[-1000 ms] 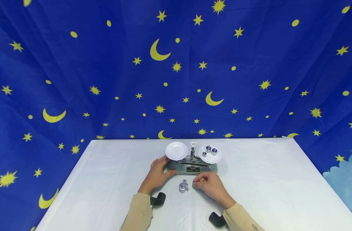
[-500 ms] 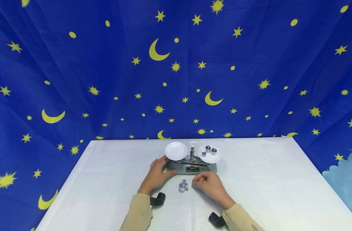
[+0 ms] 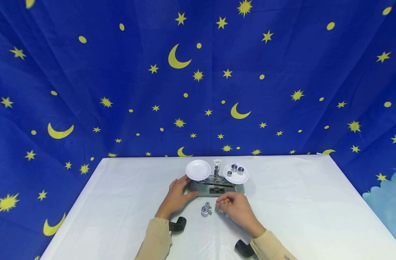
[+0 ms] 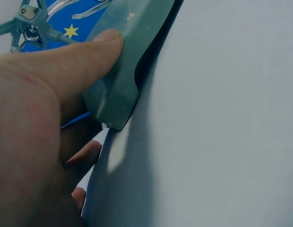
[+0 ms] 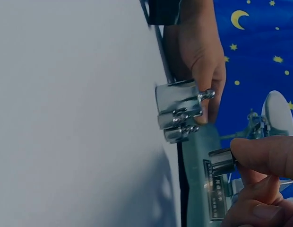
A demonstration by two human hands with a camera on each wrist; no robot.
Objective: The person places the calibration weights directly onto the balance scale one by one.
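Blue star-and-moon curtain [image 3: 214, 90] is hanging behind a white table [image 3: 298, 209]. Silver weight [image 5: 222, 162], single, is being pinched between thumb and fingers of the right hand [image 3: 236, 208], in front of the balance [image 3: 202, 189]. Loose weights [image 5: 177, 97], various sizes, are standing clustered on the table, between the hands. Left hand [image 3: 175, 196] is gripping the balance's left end, thumb on the base. Right pan [image 3: 238, 180] is bearing three weights [image 3: 234, 168]; left pan [image 3: 198, 170], white, is facing upward. Tan sleeves [image 3: 155, 238] are covering both forearms.
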